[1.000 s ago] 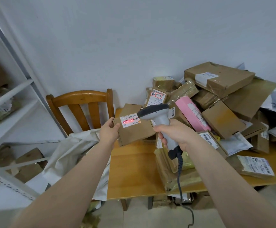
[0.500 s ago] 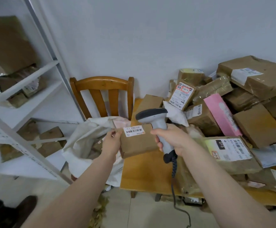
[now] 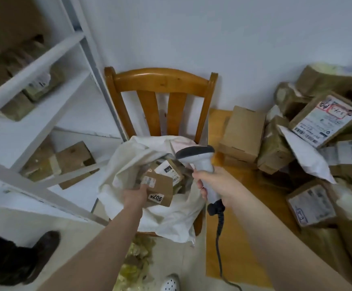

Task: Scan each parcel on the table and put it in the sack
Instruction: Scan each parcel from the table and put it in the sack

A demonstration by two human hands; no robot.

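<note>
Parcel (image 3: 160, 190), brown box, over open sack (image 3: 171, 217) on chair (image 3: 160, 80). Long axis roughly left-right, right end tipped down. Left hand (image 3: 134, 195) grips near-left corner. Top barcode label blurred; side sticker reads roughly "206". Right hand (image 3: 215, 185) clasps scanner (image 3: 198, 160), nose pointing left. Pile (image 3: 309, 127) on counter (image 3: 234, 248).

Wooden chair (image 3: 160, 80) against wall — white shelving (image 3: 44, 64) beside.

The left hand (image 3: 134, 196) holds a brown parcel (image 3: 160, 189) at the open mouth of the white sack (image 3: 171, 219). Just right of the sack, the right hand (image 3: 215, 185) grips the scanner (image 3: 200, 158) by the worktop (image 3: 234, 248) edge.
</note>
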